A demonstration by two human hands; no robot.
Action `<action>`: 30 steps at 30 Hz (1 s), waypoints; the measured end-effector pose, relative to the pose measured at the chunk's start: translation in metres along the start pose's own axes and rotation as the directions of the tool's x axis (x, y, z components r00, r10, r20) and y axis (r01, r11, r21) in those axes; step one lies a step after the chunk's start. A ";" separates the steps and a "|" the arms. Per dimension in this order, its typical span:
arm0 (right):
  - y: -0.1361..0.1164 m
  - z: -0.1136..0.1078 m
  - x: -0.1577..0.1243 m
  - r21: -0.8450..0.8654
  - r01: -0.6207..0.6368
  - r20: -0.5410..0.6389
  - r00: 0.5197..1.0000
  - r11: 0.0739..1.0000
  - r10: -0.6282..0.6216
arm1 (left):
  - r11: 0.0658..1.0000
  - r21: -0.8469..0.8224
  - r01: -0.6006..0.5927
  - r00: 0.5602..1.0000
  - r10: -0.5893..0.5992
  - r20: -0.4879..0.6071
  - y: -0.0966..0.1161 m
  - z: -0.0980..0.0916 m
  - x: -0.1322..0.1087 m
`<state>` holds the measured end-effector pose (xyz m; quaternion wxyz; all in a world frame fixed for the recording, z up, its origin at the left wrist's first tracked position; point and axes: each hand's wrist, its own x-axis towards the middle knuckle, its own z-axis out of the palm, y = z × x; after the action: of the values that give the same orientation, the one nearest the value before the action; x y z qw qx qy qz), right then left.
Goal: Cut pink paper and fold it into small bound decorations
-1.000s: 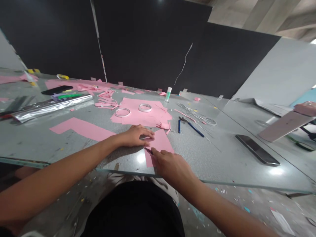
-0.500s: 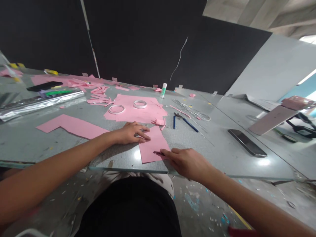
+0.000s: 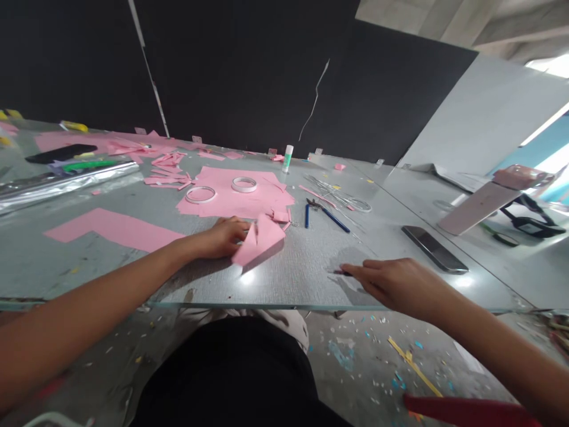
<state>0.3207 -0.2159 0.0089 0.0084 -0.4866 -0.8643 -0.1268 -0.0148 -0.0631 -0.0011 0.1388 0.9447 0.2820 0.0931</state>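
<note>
My left hand (image 3: 221, 238) rests on the glass-topped table (image 3: 306, 261), its fingertips holding the edge of a pink paper piece (image 3: 262, 242). That piece is now folded up and tilted, with a pale underside showing along its lower edge. My right hand (image 3: 393, 281) is out to the right, over bare glass, and pinches a small dark tool (image 3: 343, 273). Most of the tool is hidden by my fingers, so I cannot tell its kind.
Beyond my hands lie a large pink sheet (image 3: 235, 201) with two white tape rolls (image 3: 244, 184), blue-handled pliers (image 3: 313, 206), a glue stick (image 3: 288, 159), pink scraps and a foil roll (image 3: 66, 185). A phone (image 3: 434, 249) lies on the right. A dark wall stands behind.
The pink piece has lifted and folded up from lying flat. My right hand has moved away to the right with the dark tool, and the view has shifted slightly.
</note>
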 end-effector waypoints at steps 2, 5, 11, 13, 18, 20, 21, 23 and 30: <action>0.002 0.003 0.004 0.022 -0.112 -0.053 0.992 0.993 0.113 | 0.999 0.028 0.025 1.000 -0.025 0.003 0.004 -0.001 -0.001; 0.001 0.016 0.019 0.064 -0.236 -0.078 0.968 0.970 0.240 | 0.995 0.080 0.053 0.998 -0.055 0.017 0.009 0.000 -0.003; -0.009 0.038 0.039 0.098 -0.335 -0.184 0.919 0.937 0.348 | 0.992 0.077 0.099 0.995 -0.098 -0.012 0.012 0.007 -0.005; -0.027 0.034 0.041 0.115 -0.296 -0.319 0.893 0.948 0.317 | 0.992 0.073 0.099 0.995 -0.097 -0.027 0.011 0.009 -0.004; -0.103 0.027 0.055 0.216 0.186 -0.391 0.916 0.958 -0.089 | 0.994 0.062 0.090 0.992 -0.084 -0.090 0.010 0.013 -0.004; -0.125 0.032 0.061 0.237 0.208 -0.383 0.918 0.949 -0.105 | 0.992 0.057 0.109 0.988 -0.102 -0.119 0.011 0.014 -0.005; -0.131 0.035 0.062 0.248 0.187 -0.380 0.921 0.950 -0.082 | 0.991 0.056 0.125 0.985 -0.117 -0.128 0.011 0.014 -0.005; -0.138 0.039 0.063 0.267 0.147 -0.383 0.923 0.952 -0.035 | 0.985 0.057 0.162 0.978 -0.153 -0.139 0.013 0.015 -0.005; -0.128 0.033 0.048 0.310 0.158 -0.387 0.922 0.938 -0.027 | 0.980 0.047 0.194 0.968 -0.184 -0.169 0.010 0.014 -0.003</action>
<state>0.1913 -0.2312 -0.0436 0.2507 -0.4026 -0.8776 -0.0693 -0.0086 -0.0761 -0.0115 0.0936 0.9066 0.3841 0.1478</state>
